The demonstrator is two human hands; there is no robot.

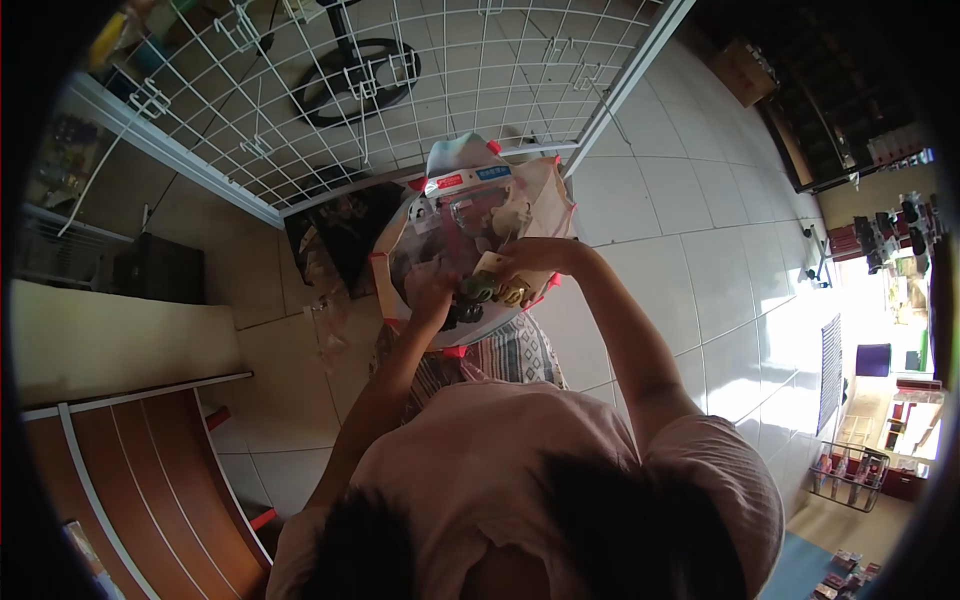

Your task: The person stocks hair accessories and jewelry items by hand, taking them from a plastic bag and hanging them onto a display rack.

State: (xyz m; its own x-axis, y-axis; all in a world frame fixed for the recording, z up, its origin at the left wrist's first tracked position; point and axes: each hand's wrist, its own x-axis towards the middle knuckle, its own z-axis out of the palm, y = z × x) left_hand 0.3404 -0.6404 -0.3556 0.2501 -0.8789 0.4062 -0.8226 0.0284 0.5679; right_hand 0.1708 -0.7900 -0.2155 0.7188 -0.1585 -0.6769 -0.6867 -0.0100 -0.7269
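A wide open-topped bag (560, 195) with pale sides and red corner pieces stands in front of my body, over the patterned cloth at my lap. It is filled with small goods, some in clear plastic packaging (470, 212). My right hand (537, 257) reaches over its right side, fingers closed on a small pale card (489, 263). Just below that card lie a green item (480, 286) and a gold-coloured item (514, 291). My left hand (430, 287) reaches down inside the left part of the bag, its fingertips hidden among the dark goods.
A white wire grid panel (470, 85) with hooks stands beyond the bag, a round black stand base (355, 82) behind it. A black bag (340, 235) sits left of it, near crumpled clear plastic (330, 325). A brown slatted unit (150, 480) is at lower left.
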